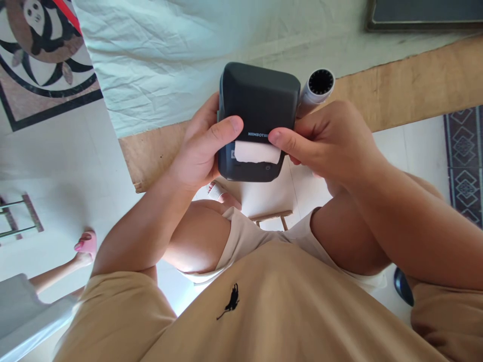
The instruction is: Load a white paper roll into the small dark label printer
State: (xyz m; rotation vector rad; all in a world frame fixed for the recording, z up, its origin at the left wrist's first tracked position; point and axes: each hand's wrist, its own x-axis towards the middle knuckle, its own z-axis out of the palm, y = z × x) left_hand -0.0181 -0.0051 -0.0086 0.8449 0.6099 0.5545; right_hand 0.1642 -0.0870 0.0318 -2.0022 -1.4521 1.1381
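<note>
A black label printer marked NIIMBOT is held up in front of me by both hands. A strip of white label paper curls out of its front, over the lower face. My left hand wraps the printer's left side, thumb on the front. Along the right side, my right hand is closed, its thumb pressing the front beside the paper's upper right corner; its other fingers are partly hidden. Just above that hand shows a white tube with a dark, toothed hollow end. Whether my right hand touches the tube, I cannot tell.
Beyond the printer is a wooden table partly under a pale green cloth. A dark flat tray-like object lies at the upper right. Another person's foot in a pink slipper is at the left, near a metal-legged stool.
</note>
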